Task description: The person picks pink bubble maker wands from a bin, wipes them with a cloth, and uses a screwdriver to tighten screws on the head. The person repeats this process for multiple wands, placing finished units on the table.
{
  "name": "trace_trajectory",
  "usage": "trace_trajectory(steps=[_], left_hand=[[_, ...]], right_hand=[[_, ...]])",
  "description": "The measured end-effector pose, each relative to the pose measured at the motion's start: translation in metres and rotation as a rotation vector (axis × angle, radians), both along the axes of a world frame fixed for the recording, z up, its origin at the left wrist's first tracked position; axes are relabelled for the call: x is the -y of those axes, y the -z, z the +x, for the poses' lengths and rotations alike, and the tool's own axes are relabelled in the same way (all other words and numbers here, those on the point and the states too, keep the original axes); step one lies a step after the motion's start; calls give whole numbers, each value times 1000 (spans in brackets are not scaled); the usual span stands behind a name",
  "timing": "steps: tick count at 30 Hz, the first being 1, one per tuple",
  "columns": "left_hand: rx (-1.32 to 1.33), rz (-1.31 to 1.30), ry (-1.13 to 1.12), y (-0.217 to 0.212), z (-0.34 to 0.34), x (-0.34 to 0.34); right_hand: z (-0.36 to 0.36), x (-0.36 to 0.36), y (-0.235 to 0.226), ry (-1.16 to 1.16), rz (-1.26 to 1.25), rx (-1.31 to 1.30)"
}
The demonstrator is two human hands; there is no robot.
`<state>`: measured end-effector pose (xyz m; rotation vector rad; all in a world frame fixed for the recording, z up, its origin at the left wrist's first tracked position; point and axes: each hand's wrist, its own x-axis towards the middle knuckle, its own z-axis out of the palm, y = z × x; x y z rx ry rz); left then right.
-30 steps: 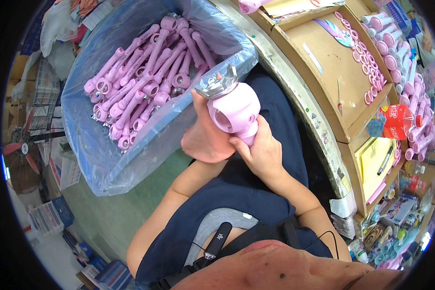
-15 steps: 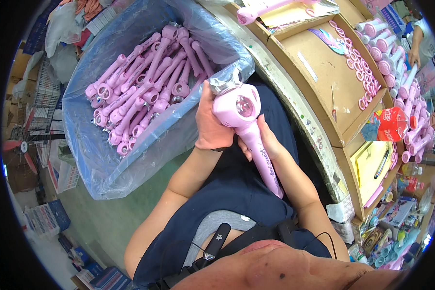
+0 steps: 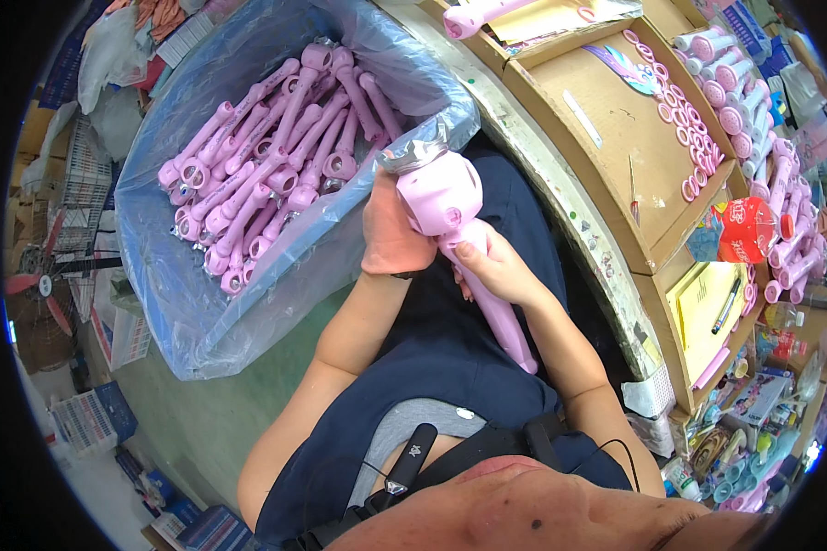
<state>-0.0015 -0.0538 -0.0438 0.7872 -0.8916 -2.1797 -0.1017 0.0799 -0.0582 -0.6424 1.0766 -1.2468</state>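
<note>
- mid-frame: left hand [image 3: 393, 230] cups pink wand [image 3: 446, 191], right hand [image 3: 501, 266] grips handle [image 3: 505, 329]
- silver top [image 3: 413, 154] blurred, perhaps a crown
- upper left: other wands [image 3: 299, 106] in blue bag [image 3: 202, 317]

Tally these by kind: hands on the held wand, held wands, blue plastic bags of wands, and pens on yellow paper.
Left hand and right hand: 2
Held pink wand: 1
Blue plastic bag: 1
Pen: 1
Total: 5

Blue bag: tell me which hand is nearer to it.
Left. The left hand is close by the right side of the bag, at the head of the wand; the right hand is farther right, on the handle.
</note>
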Motion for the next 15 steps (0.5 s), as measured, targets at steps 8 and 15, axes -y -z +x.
trace_trajectory(steps=[8, 15], left_hand=[[-231, -192, 63, -17, -1, -10], [-206, -126, 220, -25, -29, -63]], right_hand=[[-4, -5, 4, -95, -66, 274], [-19, -31, -9, 241, -34, -447]])
